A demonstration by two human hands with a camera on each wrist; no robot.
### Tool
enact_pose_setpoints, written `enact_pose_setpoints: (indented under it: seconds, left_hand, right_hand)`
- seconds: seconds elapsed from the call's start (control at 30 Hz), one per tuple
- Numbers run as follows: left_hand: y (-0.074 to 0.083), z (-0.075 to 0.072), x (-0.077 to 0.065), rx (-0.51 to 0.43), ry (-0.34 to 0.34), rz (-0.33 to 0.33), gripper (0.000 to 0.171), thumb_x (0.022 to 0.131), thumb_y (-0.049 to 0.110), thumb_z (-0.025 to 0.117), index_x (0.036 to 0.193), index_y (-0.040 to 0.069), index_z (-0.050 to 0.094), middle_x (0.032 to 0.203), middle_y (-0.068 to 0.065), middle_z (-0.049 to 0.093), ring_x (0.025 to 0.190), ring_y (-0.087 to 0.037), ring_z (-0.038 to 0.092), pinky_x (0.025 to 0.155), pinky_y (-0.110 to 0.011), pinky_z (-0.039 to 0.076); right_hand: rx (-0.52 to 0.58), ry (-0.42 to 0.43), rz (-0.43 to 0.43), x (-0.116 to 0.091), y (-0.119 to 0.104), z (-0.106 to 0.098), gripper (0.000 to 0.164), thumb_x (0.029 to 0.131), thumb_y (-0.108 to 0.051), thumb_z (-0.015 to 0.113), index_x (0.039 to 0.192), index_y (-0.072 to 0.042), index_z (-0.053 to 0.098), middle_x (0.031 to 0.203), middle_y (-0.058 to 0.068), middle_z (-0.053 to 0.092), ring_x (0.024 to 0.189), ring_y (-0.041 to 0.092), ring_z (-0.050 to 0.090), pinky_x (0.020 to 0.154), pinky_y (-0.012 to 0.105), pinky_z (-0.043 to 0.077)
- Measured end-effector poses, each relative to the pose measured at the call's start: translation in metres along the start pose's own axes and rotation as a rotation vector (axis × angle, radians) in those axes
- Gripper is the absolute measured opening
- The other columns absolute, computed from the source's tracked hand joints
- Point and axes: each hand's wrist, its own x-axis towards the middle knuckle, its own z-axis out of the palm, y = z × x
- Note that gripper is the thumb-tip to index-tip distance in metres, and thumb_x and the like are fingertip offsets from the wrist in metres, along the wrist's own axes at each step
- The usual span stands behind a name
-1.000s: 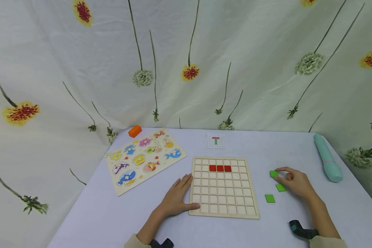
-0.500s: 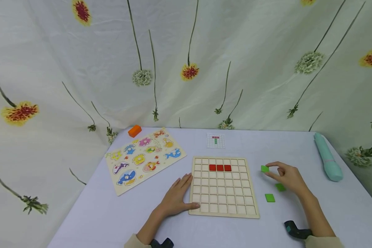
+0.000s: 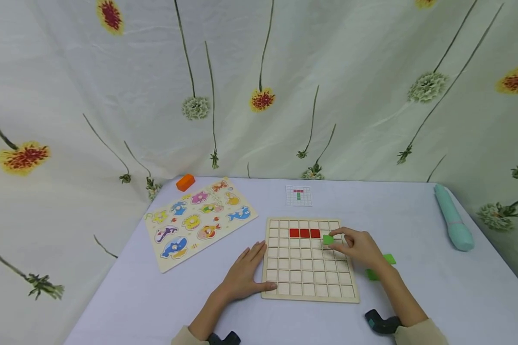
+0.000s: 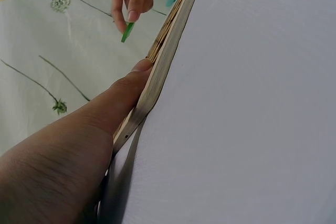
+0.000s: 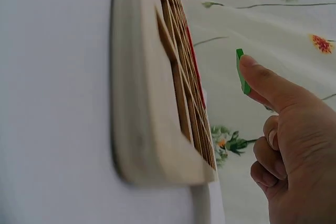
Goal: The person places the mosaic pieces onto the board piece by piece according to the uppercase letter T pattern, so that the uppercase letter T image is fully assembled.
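A: Backdrop?
B: Pale floral cloth (image 3: 237,139) behind a white-covered table (image 3: 125,306). Landmark = grid board (image 3: 308,264), wooden, 7x7 cells.

A: Right hand (image 3: 357,247)?
B: Over the board's right side. Thumb and finger pinch a green tile (image 3: 327,239); in the right wrist view the other fingers are curled in. Wrist views show a gap, so tile is above the board, not touching it.

A: Left hand (image 3: 244,275)?
B: At the board's left edge. Fingers extended along that side, thumb resting on the near-left corner. Nothing gripped.

A: What's in the grid?
B: Three red tiles (image 3: 304,233), side by side, second row from the far edge, middle columns.

A: Other greens?
B: Two spare green tiles (image 3: 389,258), right of the board, both partly hidden by the right forearm.

A: Rest?
B: Pattern card (image 3: 299,196) just beyond the board's far edge: red bar, green stem, T shape. Animal puzzle (image 3: 194,235) left of the board, tilted. Orange block (image 3: 185,182) past the puzzle, far left of the board. Teal object (image 3: 454,220) well right of the board.
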Motion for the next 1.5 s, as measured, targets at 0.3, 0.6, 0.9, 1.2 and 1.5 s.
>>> enact_pose_setpoints:
  seconds: [0.3, 0.6, 0.9, 1.2, 1.5]
  left_hand:
    - [0.0, -0.001, -0.001, 0.005, -0.006, -0.004, 0.105, 0.073, 0.073, 0.053, 0.146, 0.004, 0.023, 0.152, -0.006, 0.021, 0.139, -0.02, 0.016, 0.112, -0.039, 0.015]
    - [0.0, -0.001, -0.001, 0.004, -0.004, 0.002, 0.105, 0.073, 0.073, 0.053, 0.146, 0.004, 0.023, 0.152, -0.005, 0.02, 0.139, -0.02, 0.015, 0.112, -0.039, 0.015]
    - [0.001, -0.001, -0.001, 0.0, -0.001, -0.001, 0.104, 0.073, 0.072, 0.054, 0.146, 0.004, 0.023, 0.152, -0.005, 0.021, 0.139, -0.02, 0.015, 0.112, -0.039, 0.014]
    - [0.0, 0.0, -0.001, -0.002, 0.005, -0.007, 0.105, 0.072, 0.073, 0.055, 0.146, 0.005, 0.024, 0.152, -0.005, 0.021, 0.139, -0.02, 0.016, 0.112, -0.038, 0.014]
    - [0.001, -0.001, -0.001, -0.009, -0.004, -0.015, 0.105, 0.072, 0.073, 0.055, 0.146, 0.006, 0.023, 0.152, -0.004, 0.02, 0.139, -0.019, 0.014, 0.113, -0.038, 0.013]
  right_hand:
    - [-0.01, -0.058, 0.028, 0.013, -0.022, 0.034, 0.032, 0.074, -0.036, 0.076, 0.1, -0.017, 0.069, 0.049, -0.013, 0.03, 0.046, 0.002, 0.023, 0.041, 0.02, 0.023]
    - [-0.018, -0.07, 0.087, 0.021, -0.024, 0.05, 0.036, 0.075, -0.042, 0.074, 0.103, -0.019, 0.069, 0.048, -0.01, 0.035, 0.045, 0.004, 0.028, 0.041, 0.021, 0.026]
    - [-0.062, -0.082, 0.073, 0.021, -0.024, 0.053, 0.035, 0.076, -0.04, 0.073, 0.104, -0.018, 0.068, 0.049, -0.011, 0.035, 0.045, 0.003, 0.028, 0.042, 0.021, 0.026]
    - [-0.081, -0.071, 0.064, 0.02, -0.023, 0.054, 0.035, 0.076, -0.04, 0.073, 0.103, -0.019, 0.068, 0.049, -0.011, 0.035, 0.044, 0.003, 0.027, 0.041, 0.021, 0.026]
    - [-0.09, -0.081, 0.071, 0.021, -0.024, 0.054, 0.034, 0.077, -0.04, 0.073, 0.105, -0.02, 0.068, 0.049, -0.011, 0.035, 0.045, 0.004, 0.027, 0.042, 0.021, 0.026]
